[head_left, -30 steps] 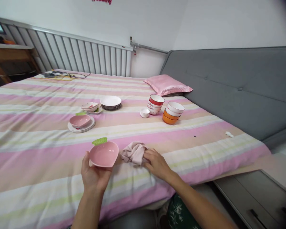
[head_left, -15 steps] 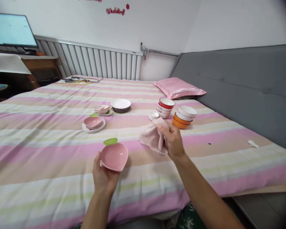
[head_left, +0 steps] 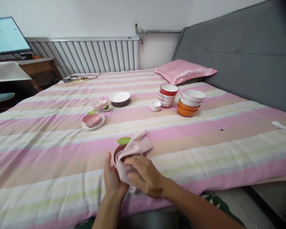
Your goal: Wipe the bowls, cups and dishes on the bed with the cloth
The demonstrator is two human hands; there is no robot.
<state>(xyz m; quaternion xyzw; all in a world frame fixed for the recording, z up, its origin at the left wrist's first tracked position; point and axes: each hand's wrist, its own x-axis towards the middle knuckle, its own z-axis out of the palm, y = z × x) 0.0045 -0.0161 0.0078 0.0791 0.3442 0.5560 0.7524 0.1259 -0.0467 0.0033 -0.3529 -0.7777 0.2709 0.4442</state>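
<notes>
My left hand (head_left: 114, 178) supports a pink peach-shaped bowl (head_left: 118, 152) with a green leaf tab (head_left: 124, 140) from its left side and below. A pale pink cloth (head_left: 138, 143) covers most of the bowl's inside and hangs over its near edge. The fingers of my right hand (head_left: 146, 176) press the cloth into the bowl. Farther left, a similar pink bowl (head_left: 91, 119) rests on a few white plates (head_left: 101, 124).
Striped bedding (head_left: 62, 152) lies under everything. Behind stand a stack of white plates (head_left: 119, 96), small white dishes (head_left: 155, 106), red-rimmed bowls (head_left: 168, 90) and white and orange bowls (head_left: 187, 111). A pink pillow (head_left: 184, 70) lies by the grey headboard (head_left: 228, 44).
My right hand has brought the cloth left and down into the pink bowl. My left hand and the bowl have shifted right in view. The camera view has turned.
</notes>
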